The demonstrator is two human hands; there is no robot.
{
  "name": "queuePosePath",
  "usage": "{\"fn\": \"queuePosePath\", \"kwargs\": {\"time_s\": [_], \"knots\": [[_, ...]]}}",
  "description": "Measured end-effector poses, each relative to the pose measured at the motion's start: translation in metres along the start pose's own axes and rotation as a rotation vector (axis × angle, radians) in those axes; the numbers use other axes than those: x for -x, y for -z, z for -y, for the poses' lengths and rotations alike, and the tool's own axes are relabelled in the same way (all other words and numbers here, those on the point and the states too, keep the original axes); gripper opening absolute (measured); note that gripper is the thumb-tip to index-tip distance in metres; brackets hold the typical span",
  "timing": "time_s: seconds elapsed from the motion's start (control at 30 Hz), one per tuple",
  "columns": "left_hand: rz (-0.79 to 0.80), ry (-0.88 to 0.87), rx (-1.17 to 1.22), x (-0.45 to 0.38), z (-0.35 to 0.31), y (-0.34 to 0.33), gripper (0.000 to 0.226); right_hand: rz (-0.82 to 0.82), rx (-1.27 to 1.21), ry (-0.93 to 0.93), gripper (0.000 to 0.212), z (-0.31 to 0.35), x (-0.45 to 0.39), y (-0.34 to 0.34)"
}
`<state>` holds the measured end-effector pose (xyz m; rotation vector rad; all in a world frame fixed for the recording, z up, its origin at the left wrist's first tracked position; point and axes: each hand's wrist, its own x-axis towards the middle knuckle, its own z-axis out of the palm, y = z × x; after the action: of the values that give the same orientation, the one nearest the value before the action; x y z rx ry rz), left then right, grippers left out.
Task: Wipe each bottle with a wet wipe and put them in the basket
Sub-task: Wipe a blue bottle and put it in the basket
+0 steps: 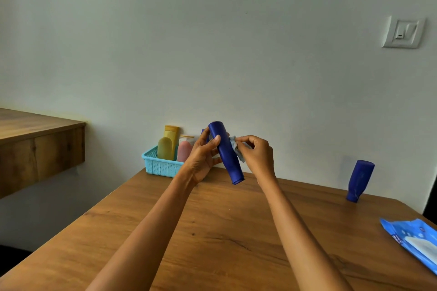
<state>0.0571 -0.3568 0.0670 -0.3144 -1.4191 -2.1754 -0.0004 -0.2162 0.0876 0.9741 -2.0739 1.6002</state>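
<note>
currently: blue bottle mid-wipe

item: blue bottle point(225, 152), held above counter point(212, 231), cap down. left hand point(203, 160) grip wrapped round body; right hand point(256, 156) pinching wet wipe point(236, 149) against it. prob. light, stiff plastic, slick when damp; hold mid-body. basket point(160, 165) behind, w/ bottles.

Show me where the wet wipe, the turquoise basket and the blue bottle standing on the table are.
wet wipe point(237, 149), head view, on the crumpled cloth.
turquoise basket point(160, 166), head view, on its front wall.
blue bottle standing on the table point(360, 178), head view, on its body.

arms: bare to elbows (no sleeves); left hand point(203, 158) | right hand point(257, 153): ungloved
</note>
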Motion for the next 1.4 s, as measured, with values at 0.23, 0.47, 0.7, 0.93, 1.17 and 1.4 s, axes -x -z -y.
{"fn": "queuePosePath", "kwargs": {"time_s": [0.23,0.47,0.7,0.93,1.17,1.4], "knots": [[-0.047,-0.045,-0.001,0.001,-0.003,0.004,0.055,0.186,-0.123,0.052,0.006,0.016,0.002,0.000],[-0.060,-0.013,-0.014,0.004,-0.005,0.003,0.047,0.060,0.051,-0.017,0.009,0.004,0.000,0.003],[0.032,-0.010,0.003,0.001,-0.003,0.002,0.041,0.100,-0.276,0.054,0.008,0.015,0.000,-0.001],[0.002,0.012,-0.004,0.006,-0.004,0.006,0.057,0.168,-0.050,-0.055,0.012,0.010,0.001,0.003],[0.106,0.073,0.013,0.006,0.001,0.001,0.074,0.038,-0.200,0.091,0.010,0.021,0.007,-0.006],[0.035,0.053,0.046,0.009,-0.002,0.006,0.097,0.148,0.058,0.008,0.013,0.015,0.001,-0.001]]}}
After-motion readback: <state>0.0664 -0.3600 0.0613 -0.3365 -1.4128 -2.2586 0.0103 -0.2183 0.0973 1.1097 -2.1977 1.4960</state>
